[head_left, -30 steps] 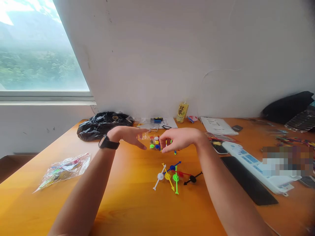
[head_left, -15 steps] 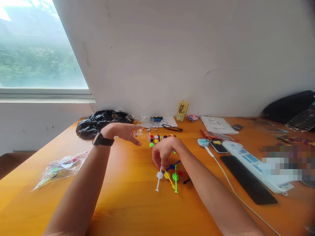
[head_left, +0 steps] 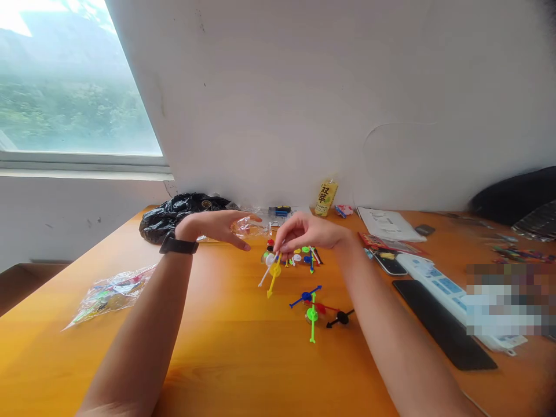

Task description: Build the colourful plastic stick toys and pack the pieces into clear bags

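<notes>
Pinched in the fingers of my right hand (head_left: 304,234) are a yellow arrow spinner (head_left: 273,275) and a white arrow spinner (head_left: 264,272), both pointing down above the table. My left hand (head_left: 221,226) hangs to the left with its fingers apart and nothing in it. Below my right wrist lie a blue arrow spinner (head_left: 306,296), a green one (head_left: 312,315), a red one (head_left: 322,307) and a black one (head_left: 342,317). Behind the right hand sit several small coloured discs and arrow pieces (head_left: 306,255), partly hidden by it.
A clear bag of coloured parts (head_left: 113,292) lies on the left. Along the wall are a black plastic bag (head_left: 174,214), a screwdriver (head_left: 279,211), a yellow drink bottle (head_left: 325,198) and papers (head_left: 388,225). A power strip (head_left: 438,284) and a black slab (head_left: 443,324) lie on the right.
My right hand has lifted the white and yellow spinners off the table and moved them up and away from the others. The left hand has stayed nearly in place, still open.
</notes>
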Tool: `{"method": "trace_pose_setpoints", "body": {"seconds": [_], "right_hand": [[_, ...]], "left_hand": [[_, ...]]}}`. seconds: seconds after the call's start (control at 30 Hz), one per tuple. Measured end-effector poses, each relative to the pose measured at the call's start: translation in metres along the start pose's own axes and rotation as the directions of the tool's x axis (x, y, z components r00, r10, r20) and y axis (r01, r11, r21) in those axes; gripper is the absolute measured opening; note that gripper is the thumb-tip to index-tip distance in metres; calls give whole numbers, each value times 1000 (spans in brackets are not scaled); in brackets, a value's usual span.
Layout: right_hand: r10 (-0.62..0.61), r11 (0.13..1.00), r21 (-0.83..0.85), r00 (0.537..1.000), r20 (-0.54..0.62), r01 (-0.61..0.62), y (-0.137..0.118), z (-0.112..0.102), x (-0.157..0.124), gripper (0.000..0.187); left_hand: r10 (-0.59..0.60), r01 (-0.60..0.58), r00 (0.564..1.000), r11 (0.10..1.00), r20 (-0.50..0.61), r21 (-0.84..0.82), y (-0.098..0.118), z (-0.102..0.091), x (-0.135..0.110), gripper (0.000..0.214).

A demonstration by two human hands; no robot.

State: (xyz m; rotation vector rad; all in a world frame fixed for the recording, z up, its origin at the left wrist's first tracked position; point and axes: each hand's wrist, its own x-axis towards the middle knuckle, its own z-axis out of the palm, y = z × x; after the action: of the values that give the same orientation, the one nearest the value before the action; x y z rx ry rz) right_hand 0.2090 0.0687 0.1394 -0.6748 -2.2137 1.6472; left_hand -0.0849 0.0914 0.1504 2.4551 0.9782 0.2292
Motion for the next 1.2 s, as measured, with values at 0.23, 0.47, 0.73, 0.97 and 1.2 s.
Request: {"method": "trace_pose_setpoints", "body": {"seconds": [0.23,0.47,0.73,0.97,1.2], "right_hand": [[-380,925,-290,561,-736,247,-49,-3,-36,20],[-501,837,-532,569,-653,127,-59,20,-20,16],[-484,806,-584,675,-557,97,-60,32,-13,17],[-467,799,-597,704,-535,76,-66,37,-17,20],[-339,736,-656,748,-571,-167,-64,18,-35,20]], "left_hand": [[22,-32,994,995,-104,-98,6,-2,-1,84],[127,-173,964,966,-232,-191,31,4,7,83],[200,-271,925,943,-323,-191,54,10,12,74],[203,-270,935,940,-292,-210,56,14,15,64],[48,-106,969,966,-241,-235,38,21,19,63]]}}
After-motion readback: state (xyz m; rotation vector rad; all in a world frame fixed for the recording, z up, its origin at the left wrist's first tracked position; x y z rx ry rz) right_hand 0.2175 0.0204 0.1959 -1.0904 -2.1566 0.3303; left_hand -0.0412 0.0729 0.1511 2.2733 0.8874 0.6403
